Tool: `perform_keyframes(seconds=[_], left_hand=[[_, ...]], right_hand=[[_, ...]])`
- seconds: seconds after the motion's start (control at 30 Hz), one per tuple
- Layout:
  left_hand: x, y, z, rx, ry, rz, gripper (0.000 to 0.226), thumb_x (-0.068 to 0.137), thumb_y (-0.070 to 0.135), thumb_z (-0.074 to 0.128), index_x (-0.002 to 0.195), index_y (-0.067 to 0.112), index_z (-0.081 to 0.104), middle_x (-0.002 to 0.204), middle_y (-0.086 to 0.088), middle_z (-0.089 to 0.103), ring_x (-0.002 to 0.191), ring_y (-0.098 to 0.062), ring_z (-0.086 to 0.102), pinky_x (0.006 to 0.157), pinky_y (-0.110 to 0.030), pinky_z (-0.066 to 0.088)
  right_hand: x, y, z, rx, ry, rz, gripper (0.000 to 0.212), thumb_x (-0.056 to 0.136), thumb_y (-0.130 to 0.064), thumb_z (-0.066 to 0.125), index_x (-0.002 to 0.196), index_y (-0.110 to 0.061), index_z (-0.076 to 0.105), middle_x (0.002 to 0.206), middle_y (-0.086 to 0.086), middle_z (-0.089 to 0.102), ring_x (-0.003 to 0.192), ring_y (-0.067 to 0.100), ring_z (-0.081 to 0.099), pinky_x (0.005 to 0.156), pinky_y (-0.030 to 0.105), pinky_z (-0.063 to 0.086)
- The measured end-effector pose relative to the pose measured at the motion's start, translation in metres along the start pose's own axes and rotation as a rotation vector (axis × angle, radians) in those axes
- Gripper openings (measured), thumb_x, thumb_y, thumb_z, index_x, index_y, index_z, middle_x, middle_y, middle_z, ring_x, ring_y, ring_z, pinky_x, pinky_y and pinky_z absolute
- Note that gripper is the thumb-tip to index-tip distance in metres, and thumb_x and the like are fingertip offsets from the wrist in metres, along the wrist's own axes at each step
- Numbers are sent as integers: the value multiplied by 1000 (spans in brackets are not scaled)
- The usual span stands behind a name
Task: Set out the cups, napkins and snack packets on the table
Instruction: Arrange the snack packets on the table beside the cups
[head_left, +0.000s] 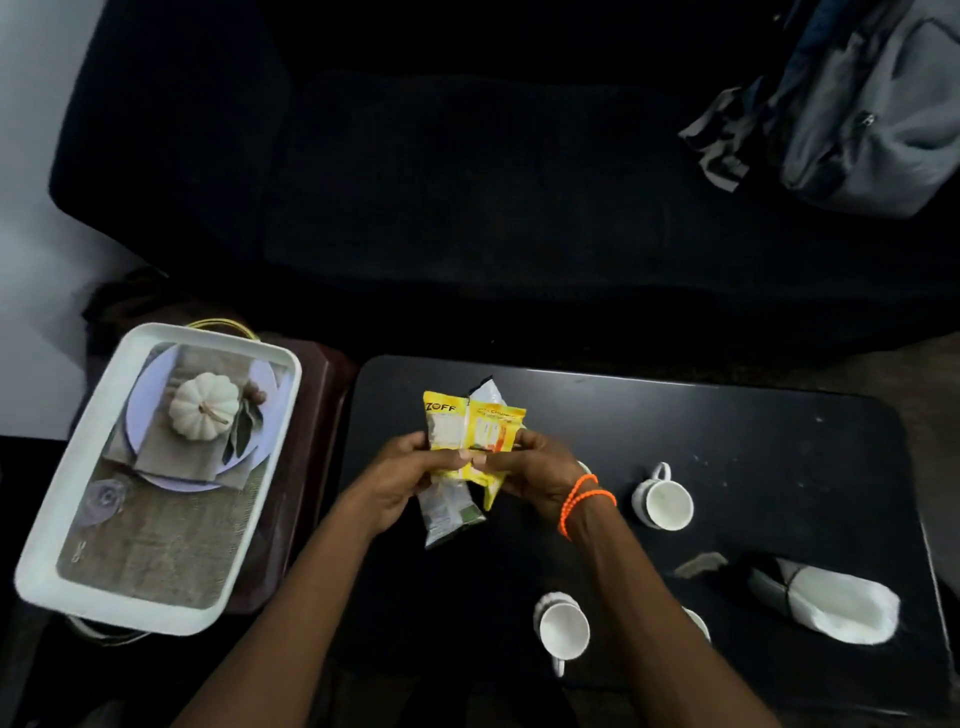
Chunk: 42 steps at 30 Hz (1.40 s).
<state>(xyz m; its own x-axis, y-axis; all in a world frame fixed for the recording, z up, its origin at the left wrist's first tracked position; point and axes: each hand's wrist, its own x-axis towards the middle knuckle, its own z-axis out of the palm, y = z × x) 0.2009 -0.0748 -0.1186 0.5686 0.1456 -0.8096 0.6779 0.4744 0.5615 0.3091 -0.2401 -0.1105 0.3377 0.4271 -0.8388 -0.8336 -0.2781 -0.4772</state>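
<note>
A small stack of snack packets (470, 441), yellow and silver, is held above the black desk (753, 441) near its far left part, clear of the surface. The left hand (410, 475) is curled round the left edge of the stack, thumb on top, so its grip is clamped on the packets; the right hand (530, 475) is curled round the right edge in the same way, its thumb tip touching the left thumb over the yellow packet. A band of orange beads (582, 501) is worn on the right wrist. A silver packet is seen to hang below the hands and another to stick out above the yellow ones. Two white cups are set on the desk: one cup (664, 500) just right of the right wrist, its handle turned away, and a second cup (562, 629) near the front edge between the forearms, its handle turned toward the person. Part of a further white rim is glimpsed beside the right forearm, too hidden to be told. Folded white napkins (831, 605) are laid at the desk's right front. To the left, a white tray (36, 566) printed with a pumpkin picture is rested on a dark brown stand. A grey backpack (872, 114) is placed on the dark sofa (415, 182) beyond.
</note>
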Motion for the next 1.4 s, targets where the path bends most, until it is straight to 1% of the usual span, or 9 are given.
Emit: perform_keyframes(seconds=[0.2,0.33,0.57,0.8,0.93,1.07,1.2,1.33,1.4], left_hand=[[9,48,47,109,-206,240,63,71,13,92,126,15,63,123,-9,75,114,-30,73,92,-44,61],[24,82,97,408,-257,432,58,72,12,92,121,21,63,116,2,77,107,-12,74,86,-25,61],[68,87,168,1031,119,1039,39,74,6,75,109,19,64,104,0,58,95,-22,57,78,-45,50],[105,50,142,1262,-131,628,60,80,-17,62,123,23,74,138,-1,55,131,-21,51,106,-30,43],[111,42,131,926,-59,504,31,89,3,74,116,18,79,135,-3,61,123,-16,60,104,-23,44],[112,48,145,653,-40,369,32,89,9,77,120,17,75,120,-6,75,113,-21,70,101,-44,57],[111,52,164,499,16,354,27,83,1,80,110,4,76,116,-15,76,110,-30,72,100,-49,57],[111,53,165,420,-60,305,28,85,-13,69,89,13,76,124,-7,70,116,-22,68,93,-37,59],[111,54,157,475,-119,291,37,85,-16,58,86,17,75,130,-2,64,113,-10,64,82,-30,55]], right_hand=[[-26,-54,-54,-313,18,-347,48,71,7,86,114,0,68,106,18,78,86,25,76,65,30,60],[-36,-81,-104,-532,121,-562,55,67,5,90,114,-3,63,98,9,74,84,15,70,71,31,60],[-9,-87,-166,-1073,580,-954,44,71,9,72,105,-18,62,99,5,59,87,23,58,67,38,52],[23,-55,-216,-1661,228,-591,47,87,2,64,132,-14,63,141,20,51,131,40,50,102,47,50],[26,-48,-216,-1353,468,-483,27,89,-4,67,114,-12,71,113,18,67,100,39,66,83,37,55],[32,-60,-190,-804,531,-133,26,89,-30,74,106,-12,66,95,13,71,72,25,73,63,28,62],[42,-70,-171,-226,411,90,40,88,-20,79,112,7,62,98,22,73,85,36,76,74,58,63],[49,-70,-168,-158,547,-103,50,80,-10,84,123,0,59,94,14,70,63,17,71,56,30,63],[50,-68,-177,-347,625,-300,66,73,-14,89,130,-14,55,113,12,67,89,22,71,73,32,63]])
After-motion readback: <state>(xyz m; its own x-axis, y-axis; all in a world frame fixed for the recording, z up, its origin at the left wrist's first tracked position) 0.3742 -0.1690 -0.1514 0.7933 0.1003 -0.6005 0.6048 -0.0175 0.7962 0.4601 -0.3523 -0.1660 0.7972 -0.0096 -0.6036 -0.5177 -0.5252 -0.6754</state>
